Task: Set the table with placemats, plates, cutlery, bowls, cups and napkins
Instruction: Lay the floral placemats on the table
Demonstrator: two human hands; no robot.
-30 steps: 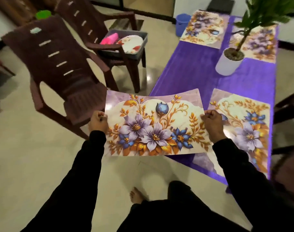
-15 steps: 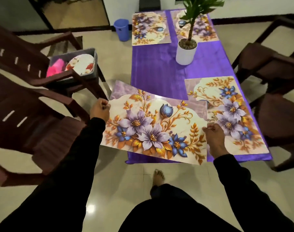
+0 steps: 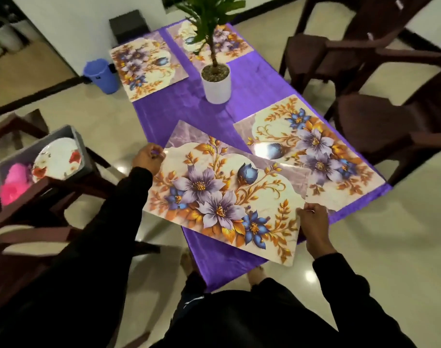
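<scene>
A floral placemat (image 3: 222,192) with purple and blue flowers lies low over the near left part of the purple table (image 3: 184,114), overhanging its near edge. My left hand (image 3: 147,156) pinches its left edge and my right hand (image 3: 313,222) pinches its near right corner. Its right end overlaps a second placemat (image 3: 312,146) lying flat on the near right. Two more placemats, the far left placemat (image 3: 145,66) and the far right placemat (image 3: 229,43), lie at the far end.
A potted plant in a white pot (image 3: 216,82) stands mid-table. A grey tub (image 3: 76,144) with a floral plate (image 3: 57,159) and something pink (image 3: 13,183) rests on a dark chair at left. Dark chairs (image 3: 380,126) stand at right. A blue bin (image 3: 101,76) stands on the floor.
Both hands have carried the placemat from beside the table to over its near left part and lowered it. My view has swung to face the table's end.
</scene>
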